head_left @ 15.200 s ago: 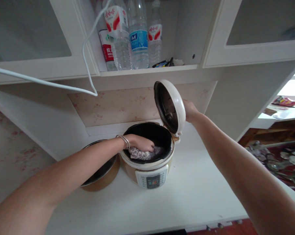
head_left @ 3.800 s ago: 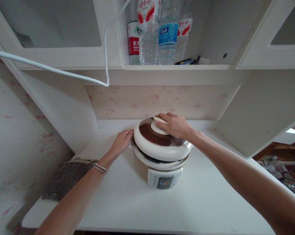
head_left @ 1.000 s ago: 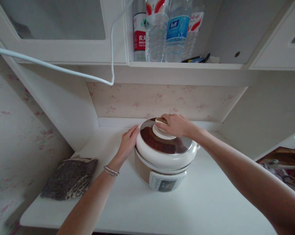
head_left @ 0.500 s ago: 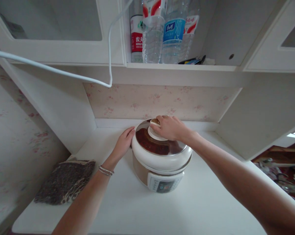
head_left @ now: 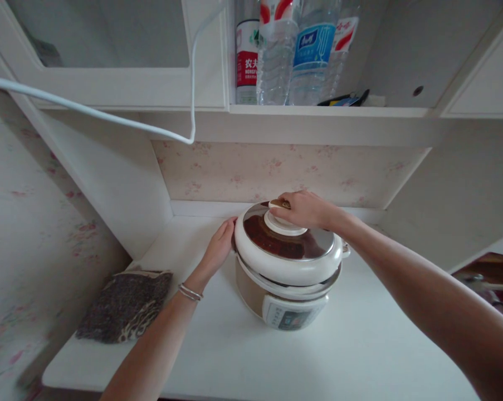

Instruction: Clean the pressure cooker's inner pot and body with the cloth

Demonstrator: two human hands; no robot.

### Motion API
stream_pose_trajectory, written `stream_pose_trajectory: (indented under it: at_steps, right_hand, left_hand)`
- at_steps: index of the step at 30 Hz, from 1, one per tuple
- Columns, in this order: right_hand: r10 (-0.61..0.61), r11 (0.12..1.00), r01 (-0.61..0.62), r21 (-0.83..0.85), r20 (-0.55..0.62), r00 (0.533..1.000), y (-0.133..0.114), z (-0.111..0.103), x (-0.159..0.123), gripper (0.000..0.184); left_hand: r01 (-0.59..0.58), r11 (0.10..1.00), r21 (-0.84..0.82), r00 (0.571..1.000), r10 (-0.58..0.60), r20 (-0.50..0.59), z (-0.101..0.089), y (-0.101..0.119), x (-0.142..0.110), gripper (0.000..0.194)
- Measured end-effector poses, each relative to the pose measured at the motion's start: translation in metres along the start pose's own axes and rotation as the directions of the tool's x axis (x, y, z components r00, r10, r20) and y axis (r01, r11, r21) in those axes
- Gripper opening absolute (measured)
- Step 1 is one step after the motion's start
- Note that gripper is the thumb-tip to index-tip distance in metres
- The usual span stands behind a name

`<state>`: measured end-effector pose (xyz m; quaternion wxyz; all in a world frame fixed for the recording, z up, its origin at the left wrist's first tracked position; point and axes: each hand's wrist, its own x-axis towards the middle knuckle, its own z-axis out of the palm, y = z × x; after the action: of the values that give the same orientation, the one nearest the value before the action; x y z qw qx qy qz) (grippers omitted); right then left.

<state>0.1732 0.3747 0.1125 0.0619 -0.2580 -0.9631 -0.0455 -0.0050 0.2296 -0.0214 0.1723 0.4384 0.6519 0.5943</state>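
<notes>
A white and beige electric pressure cooker (head_left: 248,287) stands on the white counter, its control panel (head_left: 293,313) facing me. My right hand (head_left: 307,209) is wrapped around the knob on top of its lid (head_left: 272,268), which has a white rim and a shiny brown centre. The lid sits slightly raised and tilted, with a narrow gap along the front between it and the body. At the cooker's left side, my left hand (head_left: 218,245) has its fingers closed against the edge by a dark side handle, partly hidden. Two bangles circle my left wrist.
A folded dark knitted cloth (head_left: 126,306) lies on the counter (head_left: 218,362) at the left. Overhead, an open cabinet shelf (head_left: 330,111) holds several plastic bottles (head_left: 312,55). A white cable (head_left: 121,120) hangs across the upper left. Side panels flank the counter.
The lid has risen a little at the front, opening a gap above the body, with my right hand still on its knob. My left hand stays at the cooker's side. The view has shifted slightly left.
</notes>
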Motion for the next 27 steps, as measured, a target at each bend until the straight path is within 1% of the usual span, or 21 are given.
stream_pose_trajectory:
  at_steps: [2, 4, 5, 7, 9, 13, 14, 16, 19, 21, 24, 27]
  right_hand:
    - [0.012, 1.000, -0.013, 0.028, 0.016, 1.000, 0.007, -0.003, 0.005, 0.059]
    - [0.017, 0.997, -0.021, 0.079, 0.048, 0.999, 0.013, -0.006, 0.009, 0.059]
    - [0.018, 0.995, -0.024, 0.101, 0.059, 0.998, 0.015, -0.007, 0.010, 0.058]
    - [0.025, 0.993, -0.032, 0.116, 0.062, 0.998, 0.016, -0.008, 0.010, 0.058]
    - [0.028, 0.994, -0.033, 0.102, 0.045, 0.999, 0.014, -0.006, 0.007, 0.057]
    - [-0.005, 0.992, 0.003, 0.123, 0.012, 1.000, 0.011, -0.004, -0.002, 0.054]
    - [0.004, 0.989, -0.004, 0.147, 0.000, 1.000, 0.012, -0.005, -0.003, 0.054]
    - [0.065, 0.975, -0.057, 0.217, -0.029, 0.997, 0.019, -0.010, -0.005, 0.053]
    - [0.188, 0.922, -0.161, 0.351, -0.044, 0.981, 0.033, -0.019, -0.006, 0.053]
    - [0.250, 0.865, -0.212, 0.455, -0.025, 0.968, 0.042, -0.023, -0.007, 0.053]
    - [0.320, 0.755, -0.258, 0.603, 0.004, 0.947, 0.052, -0.023, -0.011, 0.050]
    - [0.371, 0.690, -0.281, 0.668, 0.007, 0.929, 0.058, -0.019, -0.014, 0.046]
  left_hand:
    - [0.005, 0.999, 0.037, 0.997, -0.002, -0.081, -0.002, -0.006, 0.000, 0.040]
    - [-0.011, 0.990, 0.138, 0.990, 0.030, -0.136, -0.005, -0.006, -0.002, 0.035]
    - [-0.044, 0.978, 0.205, 0.988, 0.073, -0.137, -0.006, -0.004, -0.005, 0.032]
    - [-0.133, 0.936, 0.325, 0.979, 0.175, -0.102, -0.009, 0.002, -0.011, 0.026]
    - [-0.193, 0.900, 0.392, 0.970, 0.234, -0.060, -0.011, 0.008, -0.018, 0.025]
    - [-0.214, 0.886, 0.411, 0.971, 0.238, -0.007, -0.012, 0.009, -0.026, 0.024]
    - [-0.220, 0.888, 0.405, 0.970, 0.244, -0.007, -0.012, 0.008, -0.027, 0.024]
    - [-0.225, 0.893, 0.391, 0.967, 0.253, -0.022, -0.009, 0.007, -0.028, 0.027]
    - [-0.217, 0.897, 0.384, 0.968, 0.249, -0.036, -0.004, 0.010, -0.029, 0.031]
    - [-0.207, 0.895, 0.396, 0.971, 0.238, -0.030, 0.000, 0.014, -0.029, 0.033]
    - [-0.198, 0.883, 0.426, 0.978, 0.206, 0.027, 0.003, 0.021, -0.030, 0.037]
    - [-0.218, 0.870, 0.442, 0.976, 0.206, 0.076, 0.003, 0.025, -0.031, 0.040]
